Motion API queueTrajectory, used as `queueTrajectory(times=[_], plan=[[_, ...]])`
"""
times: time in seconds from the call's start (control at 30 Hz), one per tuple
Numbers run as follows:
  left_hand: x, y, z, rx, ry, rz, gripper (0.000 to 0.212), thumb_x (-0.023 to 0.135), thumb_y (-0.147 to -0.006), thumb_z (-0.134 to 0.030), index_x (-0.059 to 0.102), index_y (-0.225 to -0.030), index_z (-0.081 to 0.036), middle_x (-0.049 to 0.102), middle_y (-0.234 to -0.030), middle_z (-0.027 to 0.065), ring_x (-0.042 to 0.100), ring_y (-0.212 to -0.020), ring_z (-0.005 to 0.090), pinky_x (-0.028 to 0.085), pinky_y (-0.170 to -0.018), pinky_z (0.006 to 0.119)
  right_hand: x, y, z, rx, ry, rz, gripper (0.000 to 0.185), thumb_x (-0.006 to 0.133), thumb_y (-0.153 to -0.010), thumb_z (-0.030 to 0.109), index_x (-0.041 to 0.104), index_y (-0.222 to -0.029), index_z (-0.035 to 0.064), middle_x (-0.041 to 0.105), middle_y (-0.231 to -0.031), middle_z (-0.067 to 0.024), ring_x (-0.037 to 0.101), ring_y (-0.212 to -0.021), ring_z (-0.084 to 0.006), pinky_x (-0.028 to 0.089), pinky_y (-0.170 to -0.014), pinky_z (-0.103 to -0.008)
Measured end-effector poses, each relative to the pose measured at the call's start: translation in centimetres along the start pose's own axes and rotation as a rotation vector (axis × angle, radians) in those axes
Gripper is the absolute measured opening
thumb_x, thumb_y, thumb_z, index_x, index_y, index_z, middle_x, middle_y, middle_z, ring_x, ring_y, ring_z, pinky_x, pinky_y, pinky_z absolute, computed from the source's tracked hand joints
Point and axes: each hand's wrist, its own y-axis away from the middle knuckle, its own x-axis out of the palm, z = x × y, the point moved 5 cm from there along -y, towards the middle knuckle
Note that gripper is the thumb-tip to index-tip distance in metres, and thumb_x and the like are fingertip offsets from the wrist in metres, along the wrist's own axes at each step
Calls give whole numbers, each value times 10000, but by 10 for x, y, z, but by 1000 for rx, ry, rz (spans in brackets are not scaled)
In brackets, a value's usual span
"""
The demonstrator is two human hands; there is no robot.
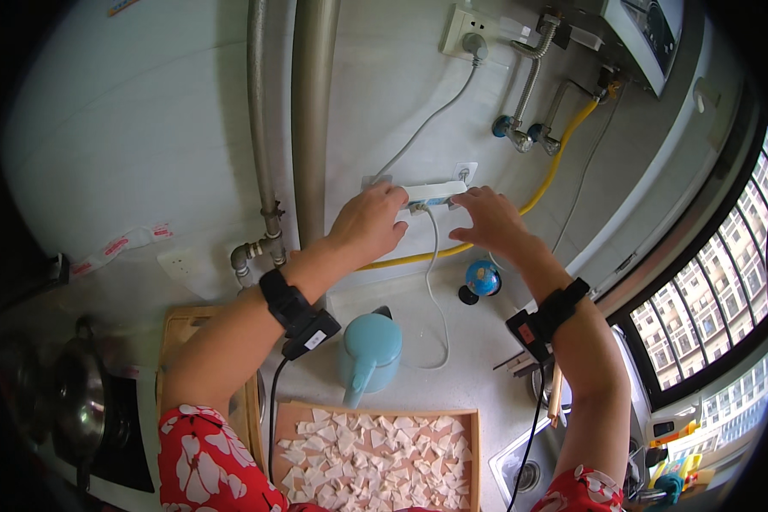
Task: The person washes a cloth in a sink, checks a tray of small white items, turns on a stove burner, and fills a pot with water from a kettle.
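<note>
A white power strip (435, 191) lies along the tiled wall, above the countertop. My left hand (372, 221) holds its left end with the fingers, the thumb pointing down below it. At the right end my right hand (489, 216) grips with its fingertips, its thumb spread lower and apart from the strip. A white plug (417, 208) sits in the strip's underside, and its white cord (436, 256) hangs to the counter beside a light blue electric kettle (371, 345). Part of each end of the strip is hidden by my fingers.
A grey plug (475, 46) sits in the wall socket above. A yellow gas hose (553, 173) runs behind my hands. A small globe (483, 278) stands at the back of the counter. Below are a wooden tray (475, 448) of cut dough pieces, a sink (530, 477) and a pot (79, 390).
</note>
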Motion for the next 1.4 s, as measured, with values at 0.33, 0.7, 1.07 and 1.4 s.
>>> queueTrajectory(times=[0.33,0.7,1.07,1.4], plan=[[72,-19,46,134,-505,-161,456,692,-733,-31,500,-1139,45,518,-1205,200,480,-1177,339,490,-919,395,49,-45,21,-154,0,-391,667,840,-650,245,535,-1217,71,555,-1224,-91,476,-1205,-276,427,-954,-427],[75,-28,44,85,-470,-244,474,765,-718,-221,537,-1068,1,539,-1006,116,531,-1024,254,511,-764,325,58,-50,22,-169,-25,-488,526,794,-677,139,580,-1150,50,586,-1149,-78,534,-1084,-278,481,-891,-365],[79,-35,48,66,-466,-327,283,725,-749,-219,571,-898,-34,520,-922,83,548,-931,222,516,-678,303,64,-54,22,-237,70,-554,343,722,-731,103,557,-1019,15,559,-1005,-87,535,-962,-269,512,-800,-343],[80,-38,48,43,-458,-299,281,729,-757,-222,584,-906,-33,528,-928,78,535,-977,231,529,-692,319,60,-54,23,-231,138,-621,270,725,-716,120,564,-921,51,575,-932,-76,555,-916,-245,468,-859,-353]])
